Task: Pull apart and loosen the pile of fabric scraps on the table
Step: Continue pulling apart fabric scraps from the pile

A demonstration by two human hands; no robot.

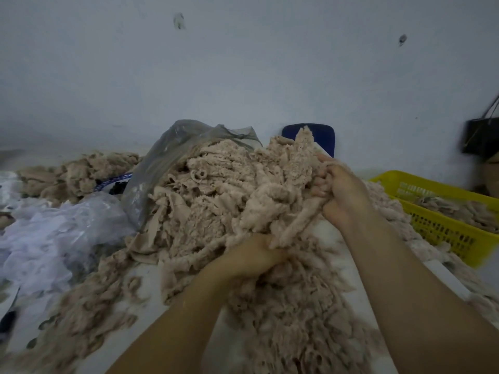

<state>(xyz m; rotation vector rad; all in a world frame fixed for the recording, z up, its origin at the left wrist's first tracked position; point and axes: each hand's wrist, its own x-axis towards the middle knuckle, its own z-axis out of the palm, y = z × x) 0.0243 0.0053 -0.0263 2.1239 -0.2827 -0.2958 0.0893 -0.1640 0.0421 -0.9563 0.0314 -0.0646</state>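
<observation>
**At a pale desk under a bare wall, two hands work into the scraps**

The desk [442,278] stands against a plain grey-white wall [243,63], and most of its top is buried. The pile of fabric scraps [221,190], beige and frayed, heaps up in the middle and spills toward the near edge in looser tufts.

The left hand [251,255] sits low on the near slope of the pile, its fingers curled into the scraps and hidden in them, gripping a bunch. The right hand [340,190] is farther away and higher, on the pile's right shoulder, and closes round a thick clump. A twisted rope of scraps [294,225] runs on a slant between them, from the right hand down to the left. That slanted line looks like the axis of the coming pull: drawing the hands apart along it should open this knot. The bulk of the pile lies to the left of both hands, so the left hand is nearer the untouched mass.

Behind the pile a grey plastic bag [167,152] gapes, with scraps pouring out of it. Clear plastic sheeting [54,228] is crumpled on the left. A yellow basket [442,228] holding more scraps stands on the right, and a blue chair back [328,136] shows just beyond the pile.
</observation>
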